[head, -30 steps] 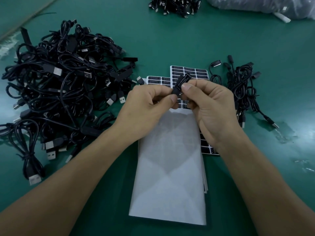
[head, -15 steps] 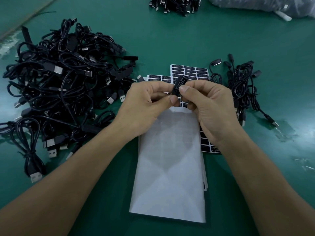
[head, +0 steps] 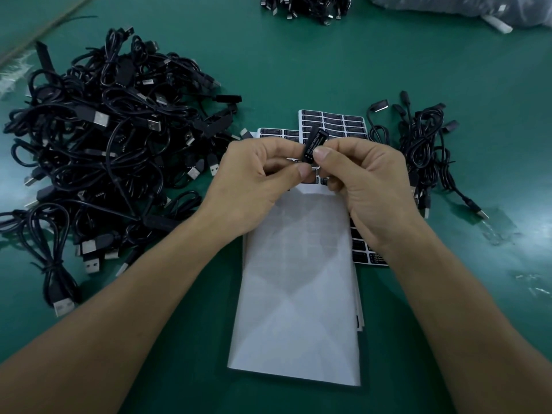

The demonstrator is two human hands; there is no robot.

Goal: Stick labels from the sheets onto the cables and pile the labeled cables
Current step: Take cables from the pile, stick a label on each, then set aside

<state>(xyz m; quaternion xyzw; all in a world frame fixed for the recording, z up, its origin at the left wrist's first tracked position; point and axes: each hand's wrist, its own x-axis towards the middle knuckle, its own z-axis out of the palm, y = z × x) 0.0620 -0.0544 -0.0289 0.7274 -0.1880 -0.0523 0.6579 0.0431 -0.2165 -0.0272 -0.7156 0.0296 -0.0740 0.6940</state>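
Note:
My left hand and my right hand meet over the label sheets, both pinching a small black controller piece of a cable with white print on it. It stands tilted between my thumbs and fingertips. Sheets of black labels lie flat beneath and behind my hands, partly covered by a white backing sheet. A big tangle of black USB cables lies at the left. A smaller pile of cables sits at the right.
The work surface is a green mat. Another heap of black connectors lies at the far edge, and a clear plastic bag fills the far right corner. Scraps of tape stick to the mat at the right.
My hands have shifted slightly while turning the black piece; its printed face now shows toward me and my right thumb presses on it.

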